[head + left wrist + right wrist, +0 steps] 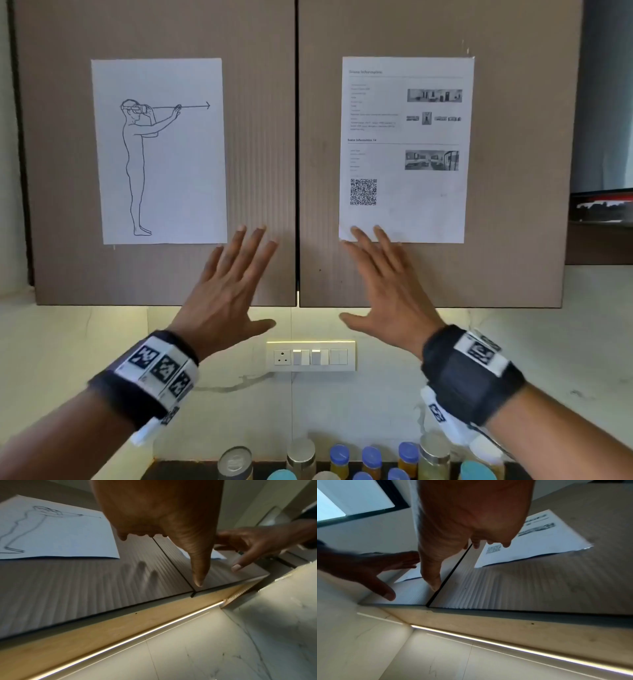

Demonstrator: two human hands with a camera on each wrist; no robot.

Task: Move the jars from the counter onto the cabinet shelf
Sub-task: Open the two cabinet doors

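Observation:
Both hands are raised with straight, spread fingers in front of the closed wall cabinet. My left hand (233, 284) is before the left door (68, 267), my right hand (383, 284) before the right door (513, 267); neither holds anything. Whether the fingertips touch the doors cannot be told. In the wrist views my left hand (163, 520) and right hand (471, 520) hang over the seam between the doors. Several jars stand on the counter at the bottom edge: blue-lidded jars (339, 459), a silver-lidded jar (301, 457), a tin-topped jar (236, 462) and a glass jar (434, 455). The shelf is hidden behind the doors.
A sheet with a drawn figure (161, 150) is taped to the left door, a printed sheet with a QR code (404, 147) to the right. A switch plate (311, 356) sits on the marble wall below. A lit strip (120, 645) runs under the cabinet.

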